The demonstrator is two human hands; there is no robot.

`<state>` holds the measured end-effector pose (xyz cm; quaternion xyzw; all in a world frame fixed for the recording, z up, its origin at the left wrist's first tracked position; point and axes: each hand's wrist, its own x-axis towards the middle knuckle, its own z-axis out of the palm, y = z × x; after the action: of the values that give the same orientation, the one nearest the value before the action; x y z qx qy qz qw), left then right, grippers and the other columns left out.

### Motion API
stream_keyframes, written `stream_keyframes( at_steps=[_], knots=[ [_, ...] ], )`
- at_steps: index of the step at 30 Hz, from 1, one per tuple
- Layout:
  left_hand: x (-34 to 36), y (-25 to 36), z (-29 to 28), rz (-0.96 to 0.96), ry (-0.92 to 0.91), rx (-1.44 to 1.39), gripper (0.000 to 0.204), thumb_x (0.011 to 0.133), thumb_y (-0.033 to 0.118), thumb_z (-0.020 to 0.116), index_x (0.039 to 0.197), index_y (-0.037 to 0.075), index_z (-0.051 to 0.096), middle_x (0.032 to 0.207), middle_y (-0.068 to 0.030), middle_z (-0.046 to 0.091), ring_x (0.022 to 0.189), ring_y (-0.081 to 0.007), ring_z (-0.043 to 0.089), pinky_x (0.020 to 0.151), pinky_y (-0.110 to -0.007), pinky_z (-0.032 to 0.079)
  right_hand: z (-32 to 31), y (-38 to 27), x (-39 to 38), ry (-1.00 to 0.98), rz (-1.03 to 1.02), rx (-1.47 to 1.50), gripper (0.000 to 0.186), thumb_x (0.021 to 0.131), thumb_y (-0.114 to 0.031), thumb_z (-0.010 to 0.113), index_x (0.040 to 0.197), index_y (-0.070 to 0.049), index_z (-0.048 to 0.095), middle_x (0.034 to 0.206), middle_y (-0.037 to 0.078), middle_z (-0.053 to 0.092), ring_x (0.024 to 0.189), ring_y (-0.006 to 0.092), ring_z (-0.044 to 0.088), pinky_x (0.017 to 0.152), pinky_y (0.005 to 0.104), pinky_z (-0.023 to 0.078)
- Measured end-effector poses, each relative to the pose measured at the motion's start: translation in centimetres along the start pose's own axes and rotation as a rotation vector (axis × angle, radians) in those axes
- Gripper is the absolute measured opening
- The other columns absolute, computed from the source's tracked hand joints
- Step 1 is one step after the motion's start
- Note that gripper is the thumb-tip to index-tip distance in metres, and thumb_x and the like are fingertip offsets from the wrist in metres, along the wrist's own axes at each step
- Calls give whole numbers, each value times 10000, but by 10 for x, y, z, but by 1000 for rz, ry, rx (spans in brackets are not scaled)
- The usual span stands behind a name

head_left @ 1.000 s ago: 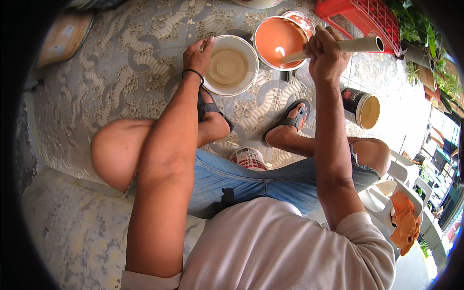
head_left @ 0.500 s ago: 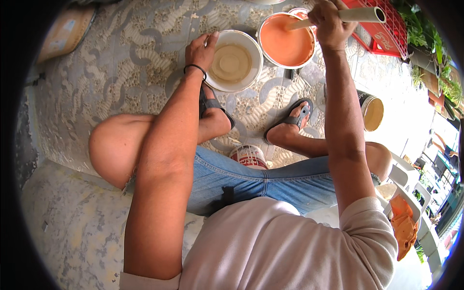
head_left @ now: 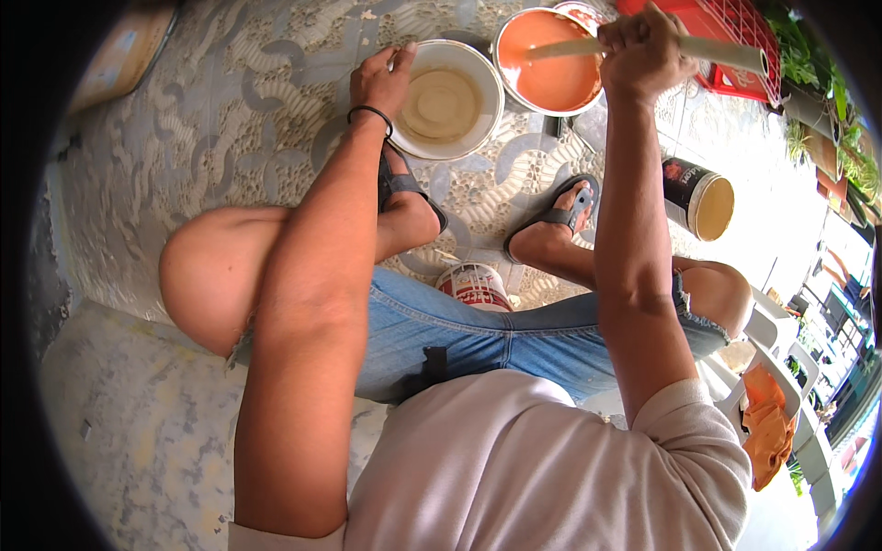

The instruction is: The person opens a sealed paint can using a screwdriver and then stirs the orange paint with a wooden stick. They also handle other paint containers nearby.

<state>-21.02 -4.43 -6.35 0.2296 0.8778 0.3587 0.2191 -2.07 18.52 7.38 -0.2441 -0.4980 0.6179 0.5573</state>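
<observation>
My left hand (head_left: 379,81) is closed on the left rim of a white bucket (head_left: 491,106), which holds a smooth beige substance (head_left: 441,106). Just right of it stands a second white-rimmed bucket (head_left: 565,112) of orange paint (head_left: 551,78). My right hand (head_left: 643,57) makes a fist around a long pale pipe (head_left: 726,53). The pipe slants nearly level, its left end at the orange paint and its other end jutting out to the right. How deep the tip sits in the paint is hard to see.
A red crate (head_left: 712,37) is at the far right beside plants. A dark can (head_left: 694,197) lies on its side right of my sandaled foot (head_left: 574,211). A red-and-white tub (head_left: 473,285) stands between my legs. An orange cloth (head_left: 767,427) hangs by white chairs.
My right hand has lowered slightly toward me, and the pipe's outer end has swung right and down. The pipe's tip has shifted left across the orange paint. My left hand stays at the rim.
</observation>
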Motion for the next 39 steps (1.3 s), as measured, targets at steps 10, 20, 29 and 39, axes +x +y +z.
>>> stream_keyframes(
  at_steps=[10,20,29,39],
  knots=[
    [2,-4,0,-12,18,46,599,948,663,606,1230,158,759,1213,-208,741,1176,-420,677,994,-467,541,-17,-27,-10,41,33,-192,309,891,-11,570,622,-80,436,517,30,368,395,149,381,409,338,377],
    [4,-1,2,22,5,41,589,972,676,574,1192,167,772,1157,-186,761,1120,-415,700,951,-467,547,-9,-4,7,38,-189,-75,242,949,-124,626,741,-84,509,558,-7,407,409,106,365,408,295,359],
    [2,-7,0,26,47,52,569,972,655,588,1194,165,773,1139,-199,761,1108,-426,700,943,-473,546,-21,-17,-24,194,122,41,300,866,-43,636,625,-90,463,508,32,398,390,160,426,388,352,413],
    [1,5,2,-7,18,47,592,946,648,618,1202,137,771,1186,-217,746,1138,-433,691,966,-480,553,-28,-17,7,109,-81,-142,320,861,-1,632,596,-60,462,513,39,391,386,146,397,388,343,367]
  ],
)
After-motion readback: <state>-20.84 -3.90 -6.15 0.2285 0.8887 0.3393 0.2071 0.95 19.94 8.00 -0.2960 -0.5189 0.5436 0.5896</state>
